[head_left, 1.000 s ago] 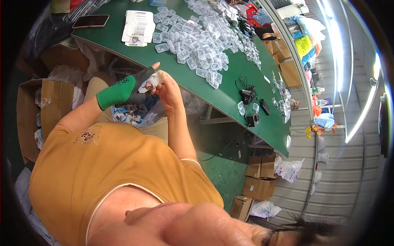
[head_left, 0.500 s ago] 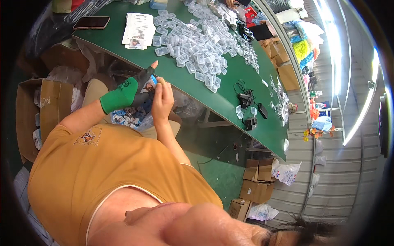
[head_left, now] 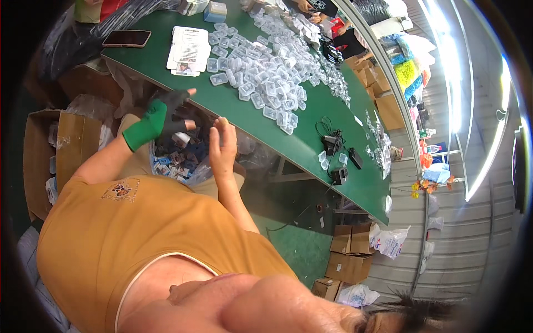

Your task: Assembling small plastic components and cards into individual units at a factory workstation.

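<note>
Two hands work just under the edge of the green surface (head_left: pixel 244 119). Our left hand (head_left: pixel 166 114), in a green and black glove, has its fingers spread and hangs over a bag of small packets (head_left: pixel 180 158) in our lap. We cannot tell if it holds one. Our right hand (head_left: pixel 223 145) is bare, open and empty, beside the bag. It sits close so both hands can reach in. Up on the surface, near the middle top of the frame, lies a pile of little clear boxes (head_left: pixel 272 77).

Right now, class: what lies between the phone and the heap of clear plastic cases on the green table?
In the head view, a stack of printed cards lies between the phone and the clear plastic cases on the green table.
</note>
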A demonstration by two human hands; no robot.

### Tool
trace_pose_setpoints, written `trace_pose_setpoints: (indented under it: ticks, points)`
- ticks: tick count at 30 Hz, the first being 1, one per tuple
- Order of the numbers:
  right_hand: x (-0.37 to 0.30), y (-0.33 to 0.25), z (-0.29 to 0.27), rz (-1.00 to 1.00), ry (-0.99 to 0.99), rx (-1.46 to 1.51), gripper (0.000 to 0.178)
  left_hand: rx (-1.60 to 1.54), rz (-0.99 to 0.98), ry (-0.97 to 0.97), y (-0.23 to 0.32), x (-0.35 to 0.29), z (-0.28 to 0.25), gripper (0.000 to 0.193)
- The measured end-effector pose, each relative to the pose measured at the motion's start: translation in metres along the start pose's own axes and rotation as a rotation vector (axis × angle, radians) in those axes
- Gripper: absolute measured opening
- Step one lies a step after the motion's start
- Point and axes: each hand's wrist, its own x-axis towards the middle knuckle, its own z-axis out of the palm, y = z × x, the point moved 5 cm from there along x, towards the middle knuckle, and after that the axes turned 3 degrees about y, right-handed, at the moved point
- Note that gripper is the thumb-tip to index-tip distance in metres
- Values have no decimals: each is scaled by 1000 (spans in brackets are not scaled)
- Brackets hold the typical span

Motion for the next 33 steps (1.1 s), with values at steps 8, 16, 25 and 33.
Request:
trace_pose_setpoints:
  ticks: [8,16,25,33]
  points:
    - [0,-12,11,-127,-208,-155,21,504,-26,134,-86,66,-32,67]
    - [10,-5,14,-58,-265,-148,18,579,142,177,-81,59,-25,59]
    - [31,16,21,68,-266,94,16,484,145,274,-77,49,-25,56]
    - [65,30,12,290,-195,364,34,-833,-198,-313,-20,33,2,37]
